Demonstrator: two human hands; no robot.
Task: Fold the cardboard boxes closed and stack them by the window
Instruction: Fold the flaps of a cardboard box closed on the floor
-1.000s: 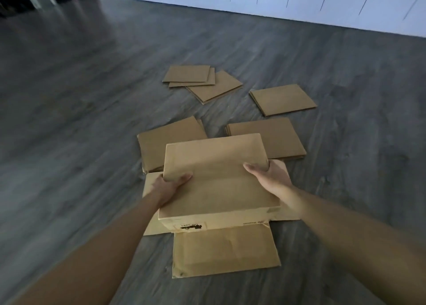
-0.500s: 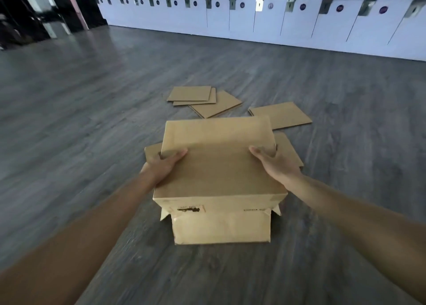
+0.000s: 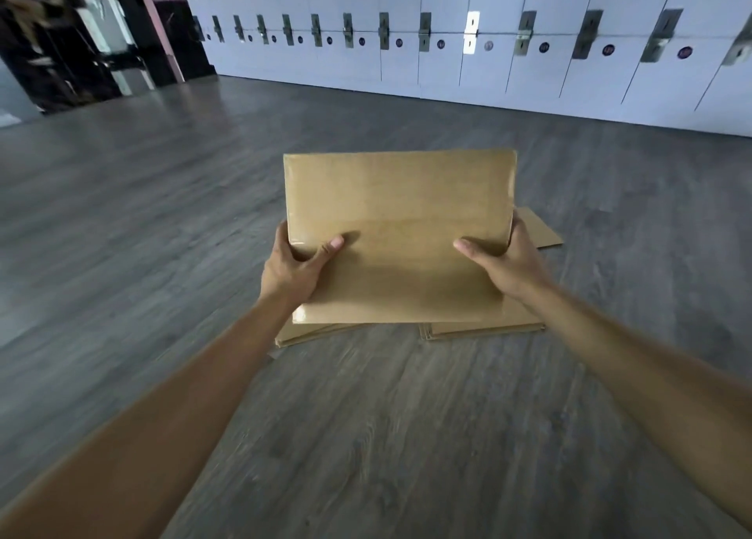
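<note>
Head view: both hands are holding a flat brown cardboard box (image 3: pixel 401 237) at the frame's centre.

No writing is showing on its facing panel now; the printed label seen half a second ago is gone from sight, and the round door stickers on the white lockers (image 3: pixel 488 46) across the top are too blurred to read. The left hand (image 3: pixel 295 272) and right hand (image 3: pixel 508 261) are gripping its side edges, thumbs on the front. Flattened brown cardboard sheets (image 3: pixel 480 329) are lying below it on the grey wood floor (image 3: pixel 366 416), more hidden than before.

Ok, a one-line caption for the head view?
Both hands, left hand and right hand, hold a cardboard box above flattened cardboard on the floor.
</note>
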